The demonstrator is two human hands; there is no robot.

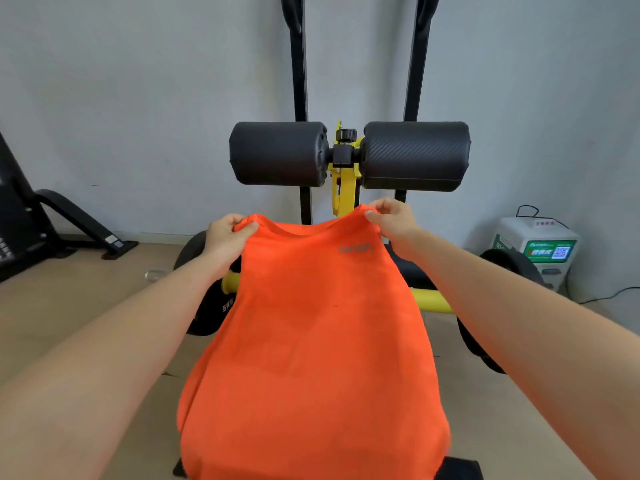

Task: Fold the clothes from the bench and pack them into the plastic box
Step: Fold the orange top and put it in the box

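An orange shirt with a small grey logo near its right shoulder hangs in front of me, held up by its two shoulders. My left hand pinches the left shoulder and my right hand pinches the right one. The shirt drapes down over the bench and hides most of it; only a black corner of the bench shows at the bottom edge. No plastic box is in view.
Two black foam rollers on a yellow post stand just beyond the shirt, with black uprights behind. Black weight plates on a yellow bar flank the bench. A white and green device sits at right, black equipment at left.
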